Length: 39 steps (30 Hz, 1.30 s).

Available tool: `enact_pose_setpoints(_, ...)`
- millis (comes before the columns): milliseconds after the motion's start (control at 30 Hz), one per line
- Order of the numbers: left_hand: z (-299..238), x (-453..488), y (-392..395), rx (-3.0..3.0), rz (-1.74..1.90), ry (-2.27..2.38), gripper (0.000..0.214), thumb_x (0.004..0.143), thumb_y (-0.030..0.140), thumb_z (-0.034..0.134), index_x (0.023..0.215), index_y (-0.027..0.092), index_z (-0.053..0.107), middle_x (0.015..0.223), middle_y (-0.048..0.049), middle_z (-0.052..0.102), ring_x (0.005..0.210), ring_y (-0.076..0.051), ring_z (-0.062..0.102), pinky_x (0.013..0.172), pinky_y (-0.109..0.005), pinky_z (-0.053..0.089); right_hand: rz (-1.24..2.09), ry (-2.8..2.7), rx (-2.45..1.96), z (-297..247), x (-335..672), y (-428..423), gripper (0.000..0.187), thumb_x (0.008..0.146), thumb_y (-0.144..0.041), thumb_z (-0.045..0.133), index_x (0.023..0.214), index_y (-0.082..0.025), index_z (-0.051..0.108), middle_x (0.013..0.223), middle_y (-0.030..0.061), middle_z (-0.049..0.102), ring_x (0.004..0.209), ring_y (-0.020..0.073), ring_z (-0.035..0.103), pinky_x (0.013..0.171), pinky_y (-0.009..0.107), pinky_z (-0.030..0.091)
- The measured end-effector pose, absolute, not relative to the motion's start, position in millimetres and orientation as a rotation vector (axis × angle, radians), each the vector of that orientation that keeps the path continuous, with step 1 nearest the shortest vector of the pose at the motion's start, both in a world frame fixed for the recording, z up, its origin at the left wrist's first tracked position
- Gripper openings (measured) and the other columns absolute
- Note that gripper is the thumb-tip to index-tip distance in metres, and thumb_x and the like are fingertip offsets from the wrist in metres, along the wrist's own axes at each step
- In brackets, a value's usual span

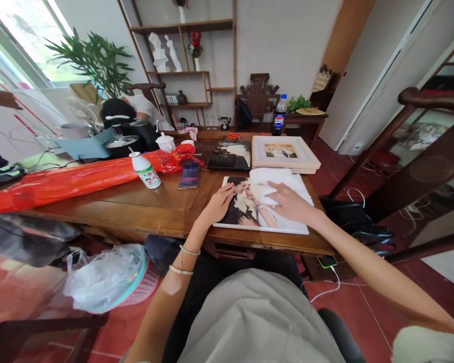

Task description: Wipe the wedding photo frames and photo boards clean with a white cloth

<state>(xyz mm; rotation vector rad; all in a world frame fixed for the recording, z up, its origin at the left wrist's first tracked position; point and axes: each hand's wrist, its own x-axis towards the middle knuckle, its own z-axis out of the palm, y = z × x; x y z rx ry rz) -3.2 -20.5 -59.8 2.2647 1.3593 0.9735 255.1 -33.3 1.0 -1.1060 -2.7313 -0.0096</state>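
Left hand: fingers flat, ungripping, on photo panel;
Right hand: fingers over white cloth; cannot tell whether gripping;
Photo panel: on surface, partly cloth-covered;
Progress: wiping seemingly underway; completion unclear

Daylight from window upper left, glass blown out near-white. Room otherwise evenly lit, shadows soft; dim under the wooden table. Pale glare on tabletop and red floor at left. Wide-angle stretch at edges, chair slanted; margins soft. Phone screen blocky.
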Motion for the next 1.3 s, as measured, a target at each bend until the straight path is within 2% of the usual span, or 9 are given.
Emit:
enact_pose_setpoints(100,-62,-3,-18,2.287,0.968,1.357,0.043,0.094,0.026,0.032,0.127,0.01,0.054,0.141,-0.0131,0.045,0.134,-0.021,0.038,0.114,-0.038,0.027,0.056,-2.76,-1.043,-2,244,-93,0.042,0.069,-0.005,0.05,0.102,-0.021,0.07,0.147,0.0089,0.038,0.137,0.0328,0.029,0.106,0.057,0.025)
enact_pose_setpoints(233,-62,-4,-17,2.297,0.965,1.348,0.042,0.093,0.026,0.033,0.127,0.01,0.054,0.142,-0.0129,0.045,0.134,-0.02,0.038,0.114,-0.037,0.027,0.136,-2.815,-0.908,-3,235,-136,0.04,0.066,-0.009,0.055,0.101,-0.02,0.07,0.15,0.0086,0.032,0.139,0.0323,0.022,0.11,0.056,0.018)
enact_pose_setpoints(433,-60,-4,-20,2.276,0.96,1.353,0.043,0.095,0.028,0.032,0.128,0.011,0.053,0.142,-0.0123,0.045,0.134,-0.021,0.038,0.114,-0.038,0.027,0.028,-2.716,-1.073,1,251,-65,0.031,0.076,-0.012,0.052,0.101,-0.019,0.069,0.133,0.0109,0.055,0.132,0.029,0.038,0.107,0.052,0.029)
enact_pose_setpoints(667,-61,-4,-20,2.263,0.969,1.358,0.04,0.095,0.027,0.033,0.127,0.015,0.054,0.141,-0.0102,0.046,0.133,-0.019,0.039,0.113,-0.038,0.028,0.023,-2.554,-1.35,-1,285,8,0.035,0.092,-0.034,0.042,0.115,-0.016,0.062,0.122,0.0115,0.063,0.117,0.0305,0.053,0.104,0.047,0.035)
enact_pose_setpoints(833,-61,-3,-21,2.269,0.971,1.365,0.041,0.095,0.027,0.032,0.128,0.013,0.053,0.142,-0.0107,0.045,0.134,-0.019,0.038,0.114,-0.037,0.027,-0.035,-2.705,-1.218,1,275,-52,0.026,0.085,-0.018,0.048,0.101,-0.014,0.068,0.137,0.016,0.049,0.135,0.0331,0.033,0.107,0.055,0.028)
enact_pose_setpoints(933,-61,-3,-20,2.284,0.96,1.357,0.041,0.095,0.026,0.032,0.127,0.013,0.054,0.142,-0.0111,0.045,0.135,-0.02,0.037,0.114,-0.037,0.026,0.098,-2.808,-1.164,7,263,-111,0.036,0.073,-0.006,0.051,0.101,-0.02,0.069,0.15,0.0065,0.032,0.139,0.0327,0.024,0.109,0.057,0.024)
enact_pose_setpoints(1000,-62,-3,-20,2.286,0.958,1.349,0.041,0.095,0.026,0.032,0.127,0.012,0.054,0.142,-0.0119,0.045,0.135,-0.02,0.037,0.114,-0.038,0.026,0.19,-2.838,-1.119,11,259,-139,0.039,0.07,-0.005,0.053,0.1,-0.024,0.07,0.152,0.0022,0.029,0.139,0.0317,0.022,0.111,0.057,0.023)
enact_pose_setpoints(1167,-60,-4,-20,2.283,0.96,1.344,0.041,0.094,0.027,0.033,0.127,0.014,0.054,0.142,-0.0107,0.044,0.135,-0.021,0.036,0.114,-0.039,0.026,0.196,-2.812,-1.105,18,262,-126,0.032,0.07,-0.008,0.055,0.093,-0.023,0.071,0.148,0.0046,0.037,0.135,0.0293,0.035,0.112,0.052,0.025)
enact_pose_setpoints(1300,-58,-3,-21,2.261,0.987,1.335,0.041,0.094,0.026,0.032,0.126,0.014,0.055,0.14,-0.011,0.047,0.133,-0.02,0.039,0.113,-0.038,0.028,0.08,-2.764,-1.095,11,277,-56,0.019,0.085,-0.027,0.051,0.085,-0.019,0.069,0.132,0.01,0.056,0.131,0.0313,0.04,0.109,0.051,0.029)
